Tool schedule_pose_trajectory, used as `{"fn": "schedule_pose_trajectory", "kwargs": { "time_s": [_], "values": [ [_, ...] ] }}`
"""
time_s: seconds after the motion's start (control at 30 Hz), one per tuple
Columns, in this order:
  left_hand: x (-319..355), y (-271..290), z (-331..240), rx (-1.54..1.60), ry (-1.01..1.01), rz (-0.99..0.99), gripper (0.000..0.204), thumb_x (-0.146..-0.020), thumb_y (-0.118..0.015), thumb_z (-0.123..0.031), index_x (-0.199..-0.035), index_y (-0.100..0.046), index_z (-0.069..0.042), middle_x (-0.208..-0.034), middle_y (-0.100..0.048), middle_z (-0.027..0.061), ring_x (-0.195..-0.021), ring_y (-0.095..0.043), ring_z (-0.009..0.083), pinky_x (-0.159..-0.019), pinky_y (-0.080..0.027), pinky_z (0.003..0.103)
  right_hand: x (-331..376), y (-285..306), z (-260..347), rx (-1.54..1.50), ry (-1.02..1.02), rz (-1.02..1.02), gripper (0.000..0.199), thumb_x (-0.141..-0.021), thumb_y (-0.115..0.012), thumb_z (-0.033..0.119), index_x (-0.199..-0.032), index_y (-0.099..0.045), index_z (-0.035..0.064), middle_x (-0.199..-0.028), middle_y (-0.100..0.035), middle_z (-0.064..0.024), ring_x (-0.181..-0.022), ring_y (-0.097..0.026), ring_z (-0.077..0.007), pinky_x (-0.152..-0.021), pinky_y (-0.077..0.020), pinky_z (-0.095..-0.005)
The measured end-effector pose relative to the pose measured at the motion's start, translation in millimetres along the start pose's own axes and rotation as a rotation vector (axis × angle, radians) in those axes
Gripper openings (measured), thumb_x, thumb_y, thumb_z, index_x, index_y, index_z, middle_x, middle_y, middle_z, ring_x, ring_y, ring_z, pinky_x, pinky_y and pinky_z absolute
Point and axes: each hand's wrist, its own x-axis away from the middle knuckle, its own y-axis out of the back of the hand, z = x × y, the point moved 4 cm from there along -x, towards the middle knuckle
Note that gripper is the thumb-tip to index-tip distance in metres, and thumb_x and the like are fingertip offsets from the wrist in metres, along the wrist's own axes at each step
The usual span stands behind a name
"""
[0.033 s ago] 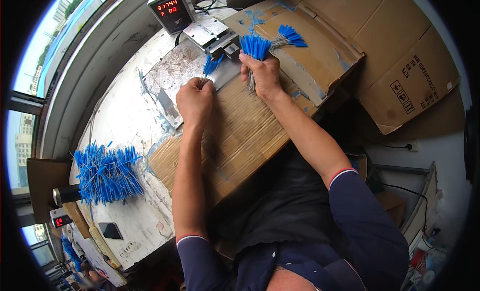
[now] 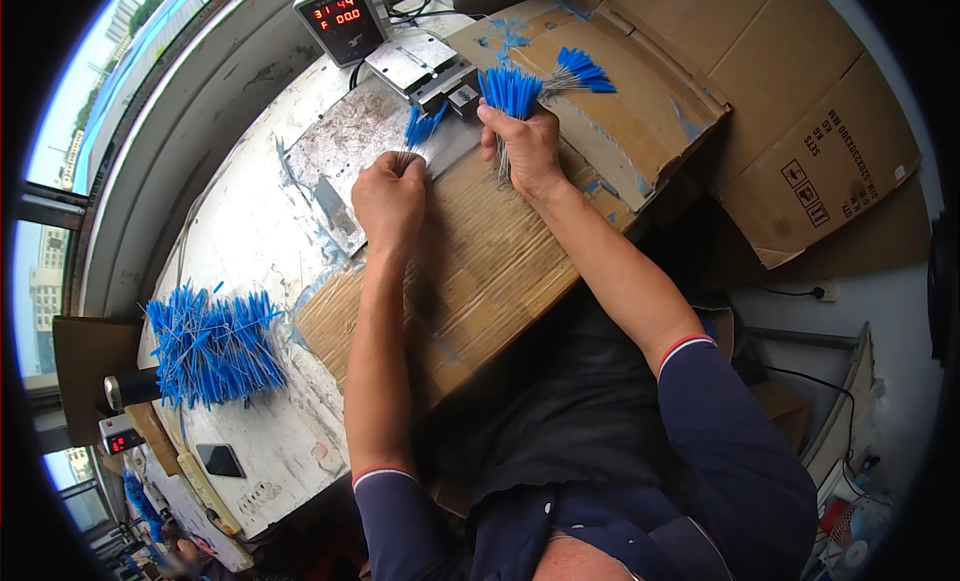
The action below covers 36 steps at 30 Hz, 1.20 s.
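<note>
My left hand (image 2: 390,201) is closed round a small bunch of thin wires with blue tips (image 2: 422,129), which fan out above the fist beside a small metal machine (image 2: 425,71). A thicker bundle of blue-tipped wires (image 2: 510,91) stands upright in my right hand (image 2: 530,149), its bare ends hanging below the fingers. Just beyond that hand, another bunch of blue-tipped wires (image 2: 580,73) lies on cardboard. A large heap of the same wires (image 2: 215,346) rests on the white table at the left.
Under my forearms lies a cardboard sheet (image 2: 470,271), with a worn metal plate (image 2: 350,131) beyond it. Behind the machine stands a counter box (image 2: 342,21) with a red display. A phone (image 2: 221,461) lies at the lower left; a large cardboard box (image 2: 810,171) stands right.
The red digits on the display look slightly different. Both hands and their bunches stay in place.
</note>
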Motion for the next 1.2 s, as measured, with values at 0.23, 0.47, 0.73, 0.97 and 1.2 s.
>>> {"fn": "schedule_pose_trajectory", "kwargs": {
  "time_s": [0.23, 0.47, 0.73, 0.97, 1.2],
  "values": [
    [-0.6, -5.8, -1.5, -0.033, -0.058, -0.075, 0.02, -0.083, -0.07, -0.026, -0.088, -0.076, -0.007, -0.078, -0.073, 0.0151, -0.075, -0.071, 0.0328, -0.074, -0.055, 0.042, -1.9, -0.4, -0.7, 0.017, -0.035, 0.022, 0.015, -0.083, -0.074, 0.008, -0.094, -0.067, 0.0004, -0.072, -0.064, -0.0036, -0.056, -0.06, -0.0104, -0.044, -0.0485, -0.0242],
    [-3.4, -5.5, -1.0, -0.121, -0.026, -0.011, 0.022, -0.083, -0.073, -0.027, -0.09, -0.076, -0.007, -0.078, -0.073, 0.0122, -0.072, -0.071, 0.0258, -0.072, -0.053, 0.037, 0.1, -3.2, -0.1, 0.023, -0.034, 0.021, 0.014, -0.084, -0.074, 0.007, -0.094, -0.067, 0.0, -0.075, -0.064, -0.004, -0.055, -0.06, -0.01, -0.043, -0.0483, -0.0241],
    [1.9, -9.0, -2.4, -0.1, -0.091, -0.07, 0.019, -0.085, -0.072, -0.025, -0.091, -0.077, -0.008, -0.079, -0.074, 0.012, -0.072, -0.071, 0.0268, -0.072, -0.054, 0.038, -2.6, 0.2, -2.5, 0.047, -0.048, 0.036, 0.014, -0.084, -0.074, 0.007, -0.094, -0.067, -0.0001, -0.071, -0.063, -0.0038, -0.054, -0.059, -0.0103, -0.043, -0.0486, -0.0246],
    [1.1, -8.2, -4.2, -0.097, -0.053, -0.06, 0.019, -0.085, -0.072, -0.026, -0.091, -0.077, -0.009, -0.079, -0.074, 0.012, -0.073, -0.071, 0.0279, -0.073, -0.054, 0.039, -0.5, -2.3, -1.1, 0.051, -0.052, 0.027, 0.014, -0.084, -0.074, 0.008, -0.094, -0.067, -0.0002, -0.07, -0.063, -0.0037, -0.052, -0.058, -0.0107, -0.043, -0.0487, -0.0249],
    [-0.3, -10.0, -7.4, -0.139, -0.067, -0.087, 0.02, -0.085, -0.071, -0.028, -0.09, -0.076, -0.009, -0.08, -0.073, 0.0126, -0.075, -0.071, 0.0288, -0.074, -0.054, 0.041, -1.7, -1.0, -1.9, 0.047, -0.05, 0.031, 0.014, -0.084, -0.074, 0.008, -0.094, -0.067, 0.0001, -0.069, -0.063, -0.004, -0.052, -0.058, -0.0108, -0.043, -0.0486, -0.0249]
  ]
}}
